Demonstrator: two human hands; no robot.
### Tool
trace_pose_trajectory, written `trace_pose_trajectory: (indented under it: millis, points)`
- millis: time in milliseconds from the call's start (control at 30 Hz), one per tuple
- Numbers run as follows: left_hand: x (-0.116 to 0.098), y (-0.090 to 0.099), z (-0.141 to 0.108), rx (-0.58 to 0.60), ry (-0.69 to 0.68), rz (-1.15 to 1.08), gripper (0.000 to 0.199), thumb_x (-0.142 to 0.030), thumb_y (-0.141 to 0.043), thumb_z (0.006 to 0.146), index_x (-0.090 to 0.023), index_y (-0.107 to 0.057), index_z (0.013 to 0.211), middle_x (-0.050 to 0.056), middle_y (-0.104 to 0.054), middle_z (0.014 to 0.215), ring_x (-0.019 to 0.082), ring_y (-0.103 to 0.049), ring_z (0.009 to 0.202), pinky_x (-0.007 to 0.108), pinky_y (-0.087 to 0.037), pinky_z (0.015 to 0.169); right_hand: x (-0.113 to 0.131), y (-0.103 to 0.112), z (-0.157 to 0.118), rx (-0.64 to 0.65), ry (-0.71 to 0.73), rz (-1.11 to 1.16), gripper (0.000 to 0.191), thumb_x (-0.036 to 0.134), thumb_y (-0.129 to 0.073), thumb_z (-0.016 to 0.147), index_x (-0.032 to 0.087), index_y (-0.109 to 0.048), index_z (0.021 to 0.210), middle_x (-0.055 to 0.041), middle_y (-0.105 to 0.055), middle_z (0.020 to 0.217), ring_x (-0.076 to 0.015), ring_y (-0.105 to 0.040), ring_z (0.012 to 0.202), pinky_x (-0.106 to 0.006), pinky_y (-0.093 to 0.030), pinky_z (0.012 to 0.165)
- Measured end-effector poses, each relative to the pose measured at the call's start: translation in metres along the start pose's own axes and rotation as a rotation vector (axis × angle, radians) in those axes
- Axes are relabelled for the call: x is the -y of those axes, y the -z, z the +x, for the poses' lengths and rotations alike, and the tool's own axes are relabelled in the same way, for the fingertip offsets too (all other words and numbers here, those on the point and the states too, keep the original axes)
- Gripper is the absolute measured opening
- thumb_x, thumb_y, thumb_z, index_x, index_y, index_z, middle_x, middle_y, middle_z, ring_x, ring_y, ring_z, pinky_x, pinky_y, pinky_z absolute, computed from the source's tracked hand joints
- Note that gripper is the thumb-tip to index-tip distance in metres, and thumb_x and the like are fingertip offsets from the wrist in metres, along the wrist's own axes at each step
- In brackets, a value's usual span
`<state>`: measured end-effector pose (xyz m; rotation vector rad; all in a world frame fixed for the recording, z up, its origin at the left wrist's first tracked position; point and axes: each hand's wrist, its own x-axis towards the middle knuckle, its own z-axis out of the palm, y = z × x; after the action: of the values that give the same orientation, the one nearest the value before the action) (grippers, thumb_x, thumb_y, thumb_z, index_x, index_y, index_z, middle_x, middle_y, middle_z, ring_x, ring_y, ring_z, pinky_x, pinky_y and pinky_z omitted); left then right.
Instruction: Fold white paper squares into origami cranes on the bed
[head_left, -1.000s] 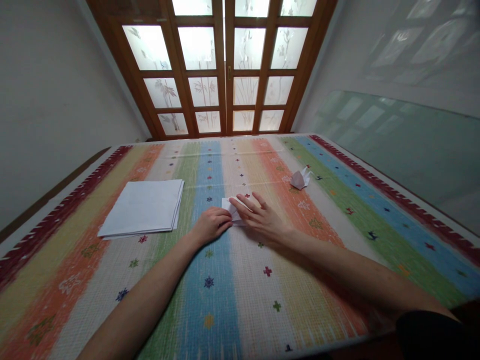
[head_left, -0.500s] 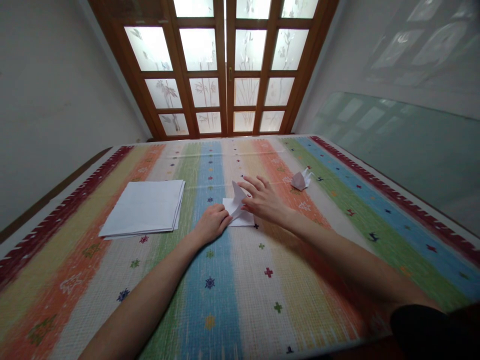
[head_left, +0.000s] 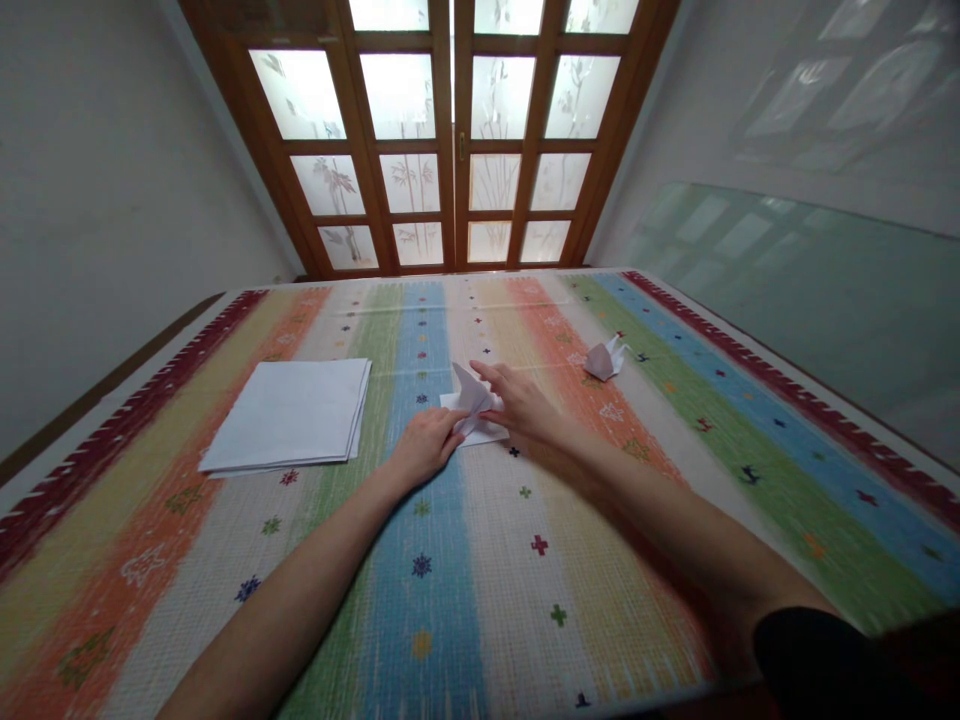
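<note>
Two bare hands work one partly folded white paper sheet (head_left: 474, 412) near the middle of the table. The sheet lies flat on the striped cloth except for one triangular flap, which stands raised with its tip pointing up and toward the far end of the table. The flat part's long axis runs left to right across the stripes.

The left hand (head_left: 424, 450) rests on the sheet's near left corner, fingers together and curled, pressing the paper down. The right hand (head_left: 521, 405) pinches the raised flap between thumb and forefinger; the remaining fingers are drawn in beside them.

A stack of white paper squares (head_left: 289, 413) lies to the left, well apart from the hands. A finished folded paper figure (head_left: 604, 358) sits to the right of the hands and farther off.

The tablecloth (head_left: 465, 580) carries lengthwise stripes in red, orange, green, blue and cream with small cross motifs. Wood-framed doors with frosted glass panes (head_left: 450, 130) close the far wall. A glass panel (head_left: 810, 290) leans on the right wall.
</note>
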<state>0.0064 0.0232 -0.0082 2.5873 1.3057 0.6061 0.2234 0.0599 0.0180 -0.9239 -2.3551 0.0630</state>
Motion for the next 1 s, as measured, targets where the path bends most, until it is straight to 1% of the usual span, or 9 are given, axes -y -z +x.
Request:
trace_pose_trajectory:
  millis: [100,200,333,433,567,667,767,867,1000]
  points:
    - [0.000,0.000,0.001,-0.004,0.085,0.004,0.012,-0.025,-0.057,0.086,-0.017,-0.057,0.095,0.004,-0.061,0.081,0.020,-0.057,0.076,0.033,-0.044,0.073,-0.010,0.005,0.003,0.096,-0.065,0.156,0.080,0.018,-0.070,0.077,0.020,-0.028,0.145,-0.0017,-0.063,0.090,-0.0154,-0.060,0.074,-0.028,-0.051,0.068]
    - [0.001,0.001,0.002,0.004,0.066,0.007,0.008,-0.024,-0.057,0.085,-0.017,-0.055,0.082,0.004,-0.060,0.079,0.021,-0.056,0.077,0.033,-0.043,0.071,-0.012,0.011,0.007,0.175,-0.044,0.213,0.077,0.014,-0.070,0.076,0.022,-0.033,0.143,0.0006,-0.062,0.086,-0.0131,-0.060,0.071,-0.026,-0.051,0.067]
    - [0.001,0.002,0.003,0.005,0.002,-0.014,0.005,-0.022,-0.054,0.087,-0.018,-0.057,0.084,0.004,-0.061,0.081,0.021,-0.055,0.081,0.034,-0.043,0.074,-0.004,0.024,0.015,0.221,0.130,0.056,0.063,0.005,-0.067,0.075,0.026,-0.049,0.132,-0.0093,-0.056,0.122,-0.0170,-0.061,0.097,-0.034,-0.052,0.085]
    - [-0.001,0.004,0.002,0.022,-0.031,-0.007,0.010,-0.022,-0.051,0.089,-0.019,-0.059,0.085,0.005,-0.062,0.086,0.021,-0.055,0.084,0.035,-0.043,0.077,0.004,0.037,0.024,0.273,0.268,-0.156,0.044,0.004,-0.065,0.077,0.027,-0.063,0.115,-0.0095,-0.040,0.145,-0.0253,-0.047,0.126,-0.045,-0.043,0.100]
    - [-0.001,0.005,0.001,0.039,-0.056,0.009,0.014,-0.022,-0.048,0.091,-0.019,-0.061,0.086,0.006,-0.063,0.090,0.021,-0.055,0.086,0.035,-0.043,0.078,0.011,0.046,0.038,0.306,0.352,-0.364,0.011,0.013,-0.068,0.080,0.022,-0.072,0.085,-0.0057,-0.046,0.143,-0.0309,-0.036,0.135,-0.053,-0.035,0.106]
    - [0.000,0.005,0.001,0.037,-0.063,0.007,0.014,-0.022,-0.049,0.091,-0.018,-0.062,0.091,0.006,-0.063,0.092,0.021,-0.055,0.087,0.035,-0.043,0.078,0.017,0.042,0.043,0.252,0.387,-0.456,0.012,0.012,-0.066,0.082,0.021,-0.071,0.077,-0.0037,-0.052,0.137,-0.0309,-0.034,0.136,-0.056,-0.029,0.110]
    - [0.001,0.003,0.000,0.031,-0.072,0.025,0.020,-0.024,-0.049,0.092,-0.019,-0.062,0.105,0.007,-0.062,0.095,0.022,-0.055,0.089,0.036,-0.043,0.079,0.022,0.030,0.042,0.203,0.405,-0.503,0.015,0.010,-0.062,0.083,0.021,-0.071,0.081,-0.0041,-0.055,0.135,-0.0302,-0.035,0.136,-0.057,-0.027,0.111]
    - [0.001,0.002,0.000,0.042,-0.102,0.076,0.028,-0.026,-0.044,0.094,-0.021,-0.061,0.116,0.008,-0.061,0.097,0.023,-0.054,0.090,0.037,-0.043,0.080,0.024,0.014,0.036,0.161,0.374,-0.522,0.018,0.011,-0.058,0.086,0.020,-0.069,0.095,-0.0068,-0.053,0.136,-0.0299,-0.034,0.137,-0.057,-0.027,0.111]
    - [-0.002,0.003,-0.001,0.060,-0.122,0.154,0.033,-0.028,-0.039,0.096,-0.023,-0.062,0.120,0.009,-0.059,0.093,0.024,-0.053,0.089,0.038,-0.043,0.078,0.017,-0.006,0.026,0.101,0.278,-0.433,0.049,0.011,-0.058,0.085,0.023,-0.050,0.132,-0.0118,-0.046,0.143,-0.0304,-0.037,0.134,-0.055,-0.030,0.109]
